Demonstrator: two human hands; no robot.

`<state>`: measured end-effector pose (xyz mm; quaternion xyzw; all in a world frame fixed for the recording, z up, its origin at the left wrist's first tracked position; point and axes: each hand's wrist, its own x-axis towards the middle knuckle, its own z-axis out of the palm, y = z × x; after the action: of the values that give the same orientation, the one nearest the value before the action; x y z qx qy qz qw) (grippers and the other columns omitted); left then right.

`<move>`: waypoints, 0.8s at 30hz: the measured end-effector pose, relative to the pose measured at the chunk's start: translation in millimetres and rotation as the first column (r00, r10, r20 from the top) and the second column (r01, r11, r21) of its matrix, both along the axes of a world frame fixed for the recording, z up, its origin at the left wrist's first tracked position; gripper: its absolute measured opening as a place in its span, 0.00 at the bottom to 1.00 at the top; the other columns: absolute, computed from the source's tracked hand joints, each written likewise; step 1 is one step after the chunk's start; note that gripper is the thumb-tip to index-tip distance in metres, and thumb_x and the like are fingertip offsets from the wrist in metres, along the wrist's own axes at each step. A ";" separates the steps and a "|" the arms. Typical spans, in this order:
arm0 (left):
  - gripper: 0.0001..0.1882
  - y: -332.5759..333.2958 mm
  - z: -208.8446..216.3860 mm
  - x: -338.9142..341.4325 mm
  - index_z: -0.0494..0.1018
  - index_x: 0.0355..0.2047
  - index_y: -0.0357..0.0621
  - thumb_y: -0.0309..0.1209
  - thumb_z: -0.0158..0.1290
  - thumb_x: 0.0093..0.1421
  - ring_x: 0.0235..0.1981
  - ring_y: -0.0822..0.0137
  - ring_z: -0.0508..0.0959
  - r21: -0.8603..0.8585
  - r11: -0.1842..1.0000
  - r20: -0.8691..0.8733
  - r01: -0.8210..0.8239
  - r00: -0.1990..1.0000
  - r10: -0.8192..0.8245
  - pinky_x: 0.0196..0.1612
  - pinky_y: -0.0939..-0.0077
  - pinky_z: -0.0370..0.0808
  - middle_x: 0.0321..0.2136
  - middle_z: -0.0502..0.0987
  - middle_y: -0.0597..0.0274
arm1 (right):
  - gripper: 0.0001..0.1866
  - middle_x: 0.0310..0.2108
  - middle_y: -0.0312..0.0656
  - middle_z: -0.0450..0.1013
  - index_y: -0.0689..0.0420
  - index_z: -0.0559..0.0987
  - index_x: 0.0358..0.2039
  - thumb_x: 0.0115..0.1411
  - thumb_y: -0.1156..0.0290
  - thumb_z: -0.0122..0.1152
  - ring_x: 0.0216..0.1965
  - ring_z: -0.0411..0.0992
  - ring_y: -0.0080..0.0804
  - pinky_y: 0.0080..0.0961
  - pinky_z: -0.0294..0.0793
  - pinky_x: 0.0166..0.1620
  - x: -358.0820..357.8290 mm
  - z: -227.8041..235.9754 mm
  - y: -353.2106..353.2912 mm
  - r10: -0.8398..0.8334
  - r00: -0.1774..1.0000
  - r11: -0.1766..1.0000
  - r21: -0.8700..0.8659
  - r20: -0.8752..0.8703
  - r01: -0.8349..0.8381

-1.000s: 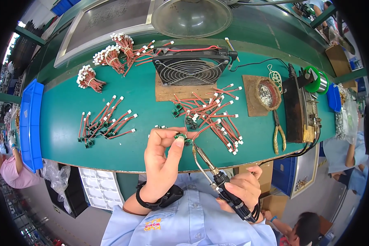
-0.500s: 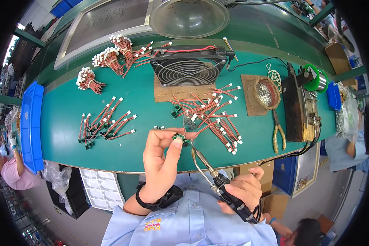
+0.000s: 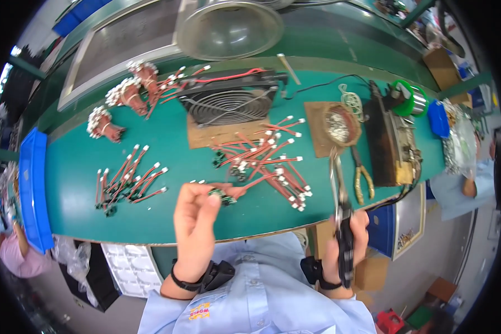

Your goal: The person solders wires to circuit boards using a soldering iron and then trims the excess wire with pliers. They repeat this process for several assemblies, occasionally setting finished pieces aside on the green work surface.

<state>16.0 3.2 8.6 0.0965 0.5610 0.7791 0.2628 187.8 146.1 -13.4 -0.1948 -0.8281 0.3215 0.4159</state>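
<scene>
Head: hands (image 3: 196,216) (image 3: 360,235) well apart

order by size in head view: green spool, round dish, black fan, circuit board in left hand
Black fan
Round dish and green spool: too alike to rank
Circuit board in the left hand, partly covered

Illumination: bright, fairly even; white light strip (image 3: 4,80) at far left. Glare: pale spots on metal dome (image 3: 231,33). Blur: strong streaking on soldering iron (image 3: 343,228) and right hand (image 3: 359,234); wire bundles (image 3: 129,96) softened. Distortion: surface (image 3: 78,183) edges bowed, rim black.
</scene>
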 end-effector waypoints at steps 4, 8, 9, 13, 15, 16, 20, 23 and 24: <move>0.04 -0.4 4.6 -1.2 0.64 0.33 0.38 0.25 0.40 0.60 0.39 0.66 0.73 -0.046 0.998 -0.067 -0.053 0.996 0.050 0.47 0.72 0.65 0.33 0.74 0.54 | 0.20 0.45 0.43 0.63 0.60 0.68 0.44 0.53 0.64 0.56 0.33 0.65 0.35 0.33 0.61 0.46 -14.0 -20.2 20.6 -0.279 0.954 0.958 -0.037 0.112 0.284; 0.04 -0.4 3.8 -2.9 0.64 0.33 0.38 0.24 0.40 0.60 0.39 0.67 0.72 -0.061 0.997 -0.072 -0.051 0.996 0.047 0.47 0.72 0.65 0.33 0.74 0.55 | 0.22 0.37 0.42 0.68 0.59 0.69 0.44 0.53 0.60 0.58 0.35 0.66 0.31 0.36 0.59 0.47 -22.7 -15.3 23.9 -0.273 0.929 0.949 -0.087 0.251 0.302; 0.04 -1.3 2.6 -3.6 0.64 0.33 0.38 0.24 0.40 0.60 0.39 0.67 0.73 -0.061 0.997 -0.058 -0.044 0.997 0.040 0.47 0.72 0.65 0.33 0.74 0.54 | 0.22 0.33 0.41 0.69 0.58 0.70 0.43 0.49 0.61 0.61 0.32 0.66 0.32 0.35 0.59 0.46 -17.5 -9.7 20.9 -0.165 0.975 0.983 -0.062 0.147 0.176; 0.04 -1.9 -1.6 -3.9 0.64 0.34 0.38 0.25 0.41 0.60 0.38 0.66 0.73 -0.058 0.998 -0.043 -0.028 0.999 0.026 0.47 0.72 0.64 0.34 0.74 0.52 | 0.23 0.25 0.37 0.71 0.54 0.75 0.40 0.41 0.63 0.68 0.25 0.68 0.31 0.32 0.58 0.43 -2.8 13.5 1.9 0.210 0.978 0.977 0.036 -0.005 -0.210; 0.04 -0.2 -1.8 -3.2 0.64 0.34 0.38 0.25 0.41 0.60 0.38 0.66 0.73 -0.056 0.998 -0.040 -0.024 0.999 0.022 0.47 0.71 0.64 0.34 0.74 0.52 | 0.22 0.23 0.34 0.71 0.51 0.77 0.37 0.39 0.62 0.69 0.23 0.68 0.29 0.31 0.58 0.43 -2.4 19.1 -3.1 0.336 0.940 0.939 0.050 0.055 -0.339; 0.04 -0.2 -1.2 -3.2 0.64 0.34 0.38 0.25 0.41 0.60 0.38 0.66 0.73 -0.053 0.998 -0.042 -0.017 0.999 0.014 0.47 0.71 0.64 0.34 0.75 0.51 | 0.21 0.23 0.33 0.71 0.50 0.78 0.36 0.38 0.62 0.69 0.23 0.68 0.27 0.30 0.57 0.43 -4.1 20.8 -6.1 0.366 0.927 0.928 0.047 0.084 -0.370; 0.04 -0.6 0.8 -2.8 0.63 0.35 0.38 0.25 0.41 0.60 0.38 0.65 0.74 -0.042 0.999 -0.048 -0.004 0.999 0.002 0.48 0.71 0.64 0.34 0.75 0.49 | 0.19 0.22 0.29 0.71 0.48 0.79 0.33 0.36 0.62 0.69 0.23 0.69 0.23 0.29 0.57 0.44 -9.0 21.4 -12.6 0.423 0.894 0.901 0.036 0.148 -0.432; 0.04 -1.5 1.7 -2.6 0.64 0.35 0.39 0.25 0.41 0.60 0.38 0.65 0.74 -0.030 1.000 -0.049 -0.005 0.999 0.004 0.48 0.71 0.64 0.34 0.75 0.49 | 0.19 0.23 0.29 0.71 0.48 0.80 0.32 0.36 0.62 0.69 0.23 0.68 0.22 0.29 0.56 0.44 -10.2 21.0 -14.5 0.423 0.892 0.901 0.027 0.159 -0.432; 0.04 -1.5 1.4 -2.7 0.64 0.35 0.39 0.25 0.41 0.60 0.38 0.65 0.74 -0.030 1.000 -0.050 -0.002 0.999 0.001 0.48 0.71 0.64 0.34 0.75 0.49 | 0.19 0.23 0.29 0.71 0.48 0.80 0.32 0.36 0.62 0.69 0.23 0.68 0.22 0.29 0.56 0.44 -10.2 20.1 -14.8 0.421 0.894 0.902 0.027 0.155 -0.430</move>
<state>13.3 1.7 10.0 0.1116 0.5790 0.7681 0.2495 177.6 131.3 6.6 -0.0189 -0.8880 0.3643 0.2798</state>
